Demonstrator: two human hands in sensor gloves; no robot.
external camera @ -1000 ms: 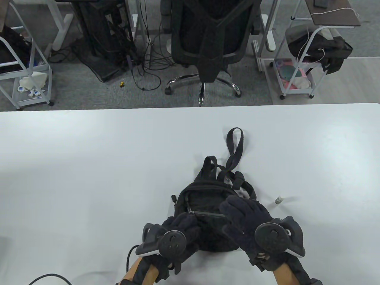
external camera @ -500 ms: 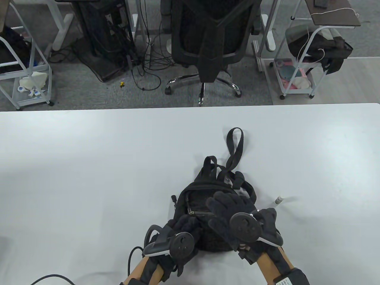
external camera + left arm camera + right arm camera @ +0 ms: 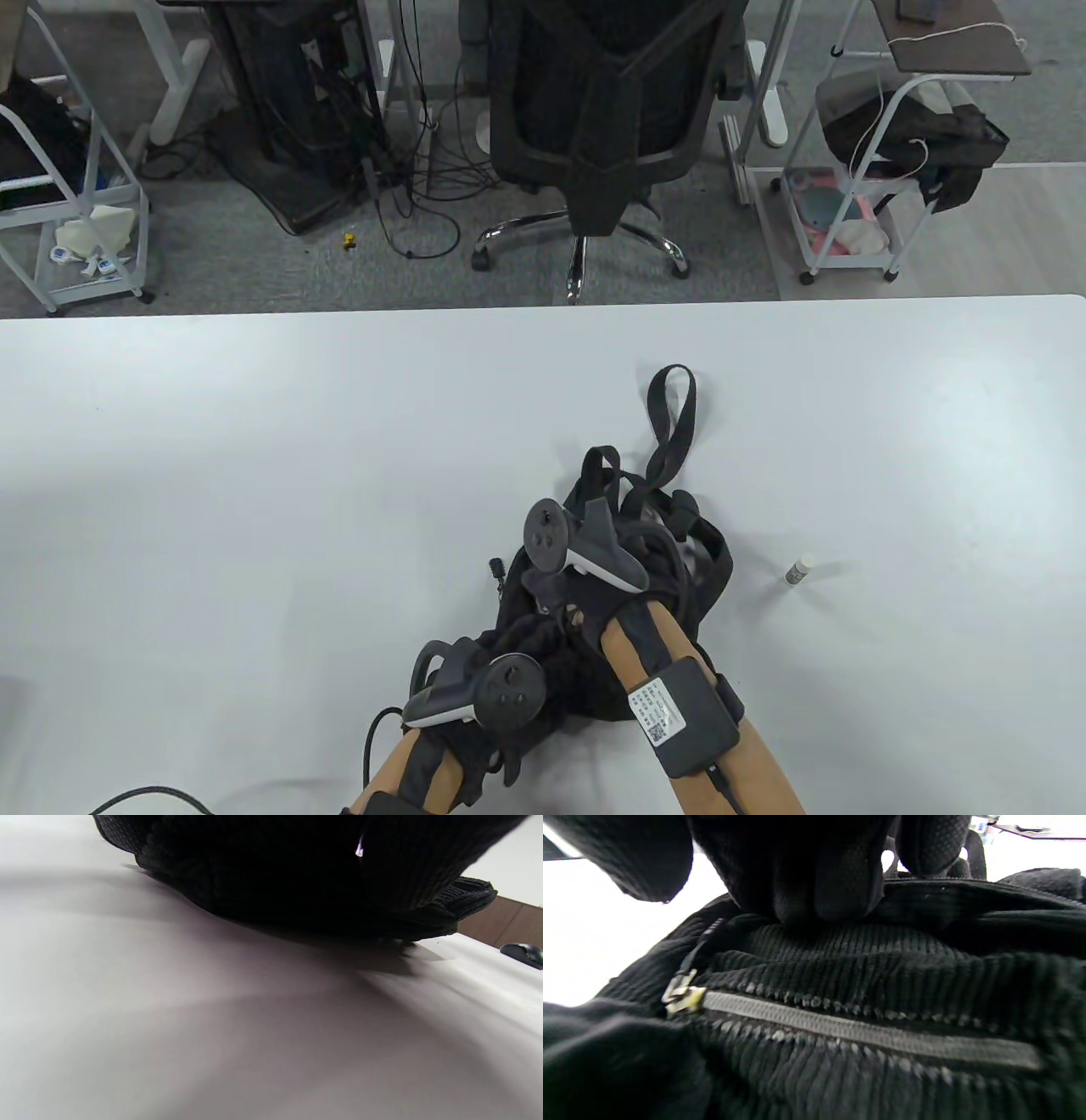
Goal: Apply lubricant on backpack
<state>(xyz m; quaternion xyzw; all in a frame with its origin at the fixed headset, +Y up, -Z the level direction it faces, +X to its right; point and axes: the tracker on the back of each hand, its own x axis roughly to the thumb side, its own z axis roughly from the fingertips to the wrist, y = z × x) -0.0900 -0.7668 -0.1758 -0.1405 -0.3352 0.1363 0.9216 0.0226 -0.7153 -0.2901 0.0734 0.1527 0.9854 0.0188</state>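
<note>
A small black corduroy backpack (image 3: 585,683) lies on the white table (image 3: 254,475), straps pointing away from me. My left hand (image 3: 509,641) grips its near-left bottom corner. My right hand (image 3: 556,594) reaches across the front pocket, mostly hidden under its tracker. In the right wrist view its fingers (image 3: 818,878) press on the fabric just above the closed pocket zipper (image 3: 865,1033). The thumb stays apart at the left, and the zipper pull (image 3: 683,995) sits at the zipper's left end. A small white lubricant bottle (image 3: 798,570) lies on the table to the right of the backpack, untouched.
Behind the table's far edge stands a black office chair (image 3: 594,110), with wire carts (image 3: 857,212) and cables on the floor. A black cable (image 3: 127,794) runs over the table's near-left corner. The left wrist view shows only dark fabric above bare table.
My right hand has swung forward and left over the backpack, so that its forearm now lies across the bag. The left hand has stayed at the near-left corner. The bottle has not moved.
</note>
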